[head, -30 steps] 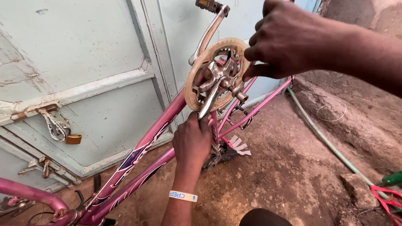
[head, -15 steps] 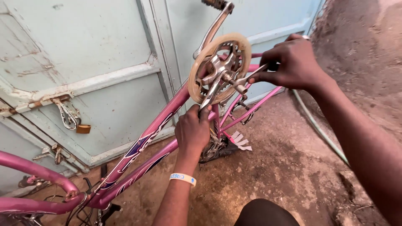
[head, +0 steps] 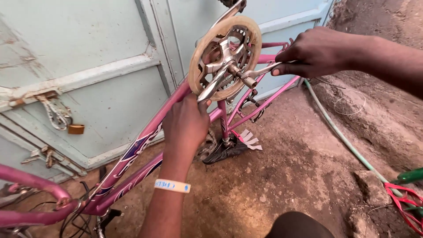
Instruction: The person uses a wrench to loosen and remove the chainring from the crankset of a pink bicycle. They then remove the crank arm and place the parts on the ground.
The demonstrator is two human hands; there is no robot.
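A pink bicycle frame [head: 145, 136] stands upside down against a pale blue metal door. Its chainring [head: 224, 57] with a tan guard sits at the top, with a silver crank arm [head: 213, 86] pointing down-left. My left hand [head: 187, 125] grips the lower end of that crank arm, by the frame tube. My right hand [head: 315, 53] holds the handle of a silver wrench [head: 257, 72], whose head sits on the bolt at the crank's centre. The black saddle [head: 224, 152] rests on the dirt below.
A brass padlock [head: 76, 128] hangs on the door latch at left. A pale green hose [head: 341, 134] runs across the dirt ground at right. A red wire object [head: 403, 205] lies at the lower right corner. Pink handlebars [head: 31, 183] show at lower left.
The view has come closer to the chainring. My right hand has moved from in front of the chainring out to its right and now holds the wrench on the crank bolt. My left hand stays on the crank arm.
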